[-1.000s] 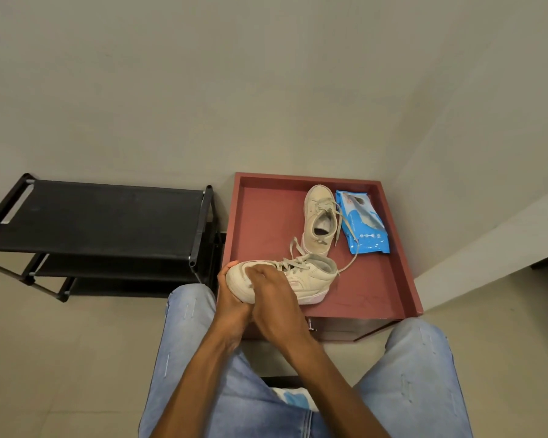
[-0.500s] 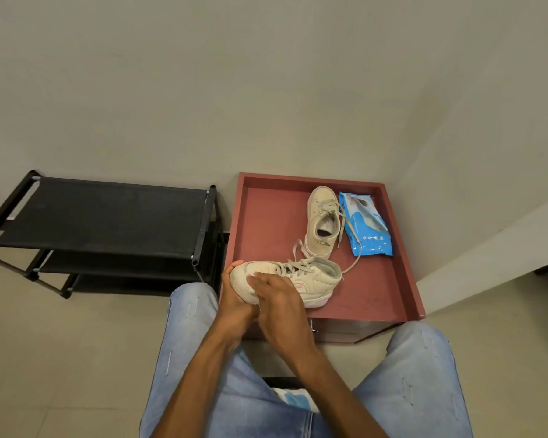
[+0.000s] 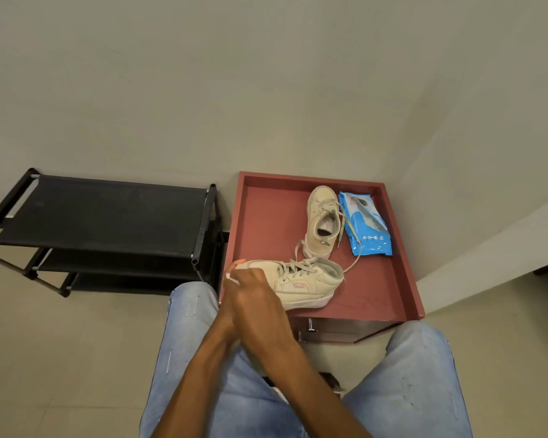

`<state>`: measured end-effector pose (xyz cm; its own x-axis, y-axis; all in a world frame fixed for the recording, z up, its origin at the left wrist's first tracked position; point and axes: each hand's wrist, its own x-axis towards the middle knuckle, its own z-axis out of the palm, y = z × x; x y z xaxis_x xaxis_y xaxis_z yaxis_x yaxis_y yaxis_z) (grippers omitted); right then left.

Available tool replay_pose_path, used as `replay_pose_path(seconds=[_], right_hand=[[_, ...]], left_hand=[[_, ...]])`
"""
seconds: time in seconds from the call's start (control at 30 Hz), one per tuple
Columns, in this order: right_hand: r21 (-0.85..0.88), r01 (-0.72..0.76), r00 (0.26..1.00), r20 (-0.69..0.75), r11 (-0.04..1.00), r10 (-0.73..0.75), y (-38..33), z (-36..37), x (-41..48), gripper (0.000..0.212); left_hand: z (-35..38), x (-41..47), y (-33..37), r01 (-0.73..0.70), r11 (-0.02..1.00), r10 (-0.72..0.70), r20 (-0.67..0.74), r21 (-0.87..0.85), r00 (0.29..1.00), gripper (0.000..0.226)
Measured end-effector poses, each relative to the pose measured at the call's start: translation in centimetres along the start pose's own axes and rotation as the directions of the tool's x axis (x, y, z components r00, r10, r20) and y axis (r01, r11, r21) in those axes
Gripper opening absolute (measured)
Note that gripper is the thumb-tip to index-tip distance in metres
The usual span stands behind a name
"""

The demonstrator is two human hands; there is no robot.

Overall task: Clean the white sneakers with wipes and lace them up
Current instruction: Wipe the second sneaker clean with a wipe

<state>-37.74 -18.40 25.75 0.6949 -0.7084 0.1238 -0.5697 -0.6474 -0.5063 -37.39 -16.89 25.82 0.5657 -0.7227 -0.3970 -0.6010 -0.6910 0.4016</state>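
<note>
Between the knees of the blue jeans (image 3: pixel 424 374), the right hand (image 3: pixel 257 301) lies over the toe of the near beige-white lace-up sneaker (image 3: pixel 301 282), fingers bent; I cannot tell whether it grips. The left hand (image 3: pixel 229 295) curls round that toe. The sneaker lies crosswise at the near left of the red rimmed tray-top (image 3: pixel 402 248), toe left. The far beige-white sneaker (image 3: pixel 321 222) points away, beside the blue wipes pack (image 3: pixel 366 227).

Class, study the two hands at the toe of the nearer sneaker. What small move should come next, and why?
Probably slide the right hand from the toe along the side of the near sneaker toward the heel. The left hand grips the toe, what looks like a white scrap of wipe peeks out between the hands there, and the side panel lies uncovered.
</note>
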Motion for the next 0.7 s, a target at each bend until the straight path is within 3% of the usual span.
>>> replay_pose_path(seconds=[0.07, 0.13, 0.17, 0.2, 0.23, 0.27, 0.3, 0.33, 0.37, 0.43, 0.5, 0.53, 0.57, 0.6, 0.63, 0.67, 0.7], right_hand=[[-0.009, 0.052, 0.998, 0.03, 0.999, -0.051, 0.7, 0.1, -1.7, 0.028], [-0.027, 0.046, 0.999, -0.012, 0.999, -0.046, 1.6, 0.2, -2.1, 0.035], [-0.041, 0.038, 0.998, -0.04, 0.998, -0.039, 1.7, 0.0, -1.7, 0.036], [-0.059, 0.031, 0.998, -0.057, 0.998, -0.034, 1.5, -0.3, -1.1, 0.036], [-0.058, 0.012, 0.997, -0.078, 0.998, -0.017, 1.0, -0.4, -0.3, 0.033], [-0.053, -0.021, 0.995, -0.098, 0.998, 0.016, 0.5, -0.5, 0.6, 0.03], [-0.056, -0.063, 0.99, -0.126, 0.996, 0.055, 0.3, -0.2, 1.6, 0.026], [-0.026, -0.13, 0.983, -0.134, 0.991, 0.126, -0.1, -0.2, 2.7, 0.022], [0.013, -0.2, 0.973, -0.117, 0.98, 0.2, -0.5, -0.1, 3.6, 0.018], [-0.006, -0.185, 0.973, -0.14, 0.983, 0.182, -0.6, 0.4, 4.7, 0.012], [-0.056, -0.075, 0.992, -0.107, 0.996, 0.069, 0.1, 0.9, 4.0, 0.016], [-0.049, -0.03, 0.997, -0.071, 0.998, 0.026, 0.5, 0.7, 2.9, 0.02], [-0.044, 0.016, 0.998, -0.056, 0.999, -0.019, 0.8, 0.5, 1.6, 0.025], [-0.064, 0.051, 0.997, -0.06, 0.997, -0.055, 1.1, -0.1, 0.1, 0.032], [-0.081, 0.084, 0.994, -0.061, 0.993, -0.089, 1.8, -0.5, -1.2, 0.04], [-0.087, 0.09, 0.993, -0.068, 0.992, -0.096, 2.7, -0.9, -2.2, 0.046], [-0.091, 0.07, 0.993, -0.088, 0.993, -0.078, 3.8, -1.2, -2.6, 0.048]], left_hand=[[0.5, 0.4, -0.1, -0.014, 0.999, 0.011, -0.053, -0.048, 0.999, 0.049], [1.4, 2.2, -1.7, -0.214, 0.977, 0.215, -0.052, 0.019, 0.975, 0.042], [1.2, 2.4, -2.3, -0.142, 0.975, 0.12, -0.135, -0.169, 0.984, 0.057], [0.1, 2.9, -2.6, -0.009, 0.895, -0.024, -0.069, -0.446, 0.997, 0.087], [0.6, 4.2, -3.5, 0.06, 0.799, 0.002, 0.102, -0.598, 0.995, 0.111], [0.7, 5.0, -3.8, 0.038, 0.766, 0.029, 0.094, -0.642, 0.995, 0.114], [0.3, 5.0, -3.4, -0.005, 0.89, 0.008, 0.006, -0.456, 1.0, 0.095], [0.3, 5.6, -2.5, -0.077, 0.883, 0.001, -0.163, -0.462, 0.987, 0.066], [-0.3, 5.2, -1.8, -0.147, 0.869, 0.1, -0.124, -0.472, 0.987, 0.048], [-2.6, 4.7, -0.9, -0.047, 0.924, -0.015, -0.158, -0.379, 0.987, 0.026], [-2.6, 4.8, -0.9, 0.068, 0.92, -0.146, -0.175, -0.385, 0.974, 0.024], [-2.2, 5.5, -1.5, 0.167, 0.882, -0.259, -0.158, -0.44, 0.953, 0.026], [-1.2, 6.1, -1.8, 0.226, 0.762, -0.353, -0.097, -0.607, 0.931, 0.03], [0.1, 5.6, -2.7, 0.27, 0.469, -0.363, 0.095, -0.841, 0.927, 0.033], [1.0, 4.9, -3.6, 0.289, 0.325, -0.242, 0.216, -0.9, 0.946, 0.042], [1.4, 5.2, -4.8, 0.208, 0.363, -0.115, 0.178, -0.908, 0.977, 0.061], [1.1, 5.6, -5.8, 0.147, 0.322, -0.033, 0.144, -0.935, 0.989, 0.083]])
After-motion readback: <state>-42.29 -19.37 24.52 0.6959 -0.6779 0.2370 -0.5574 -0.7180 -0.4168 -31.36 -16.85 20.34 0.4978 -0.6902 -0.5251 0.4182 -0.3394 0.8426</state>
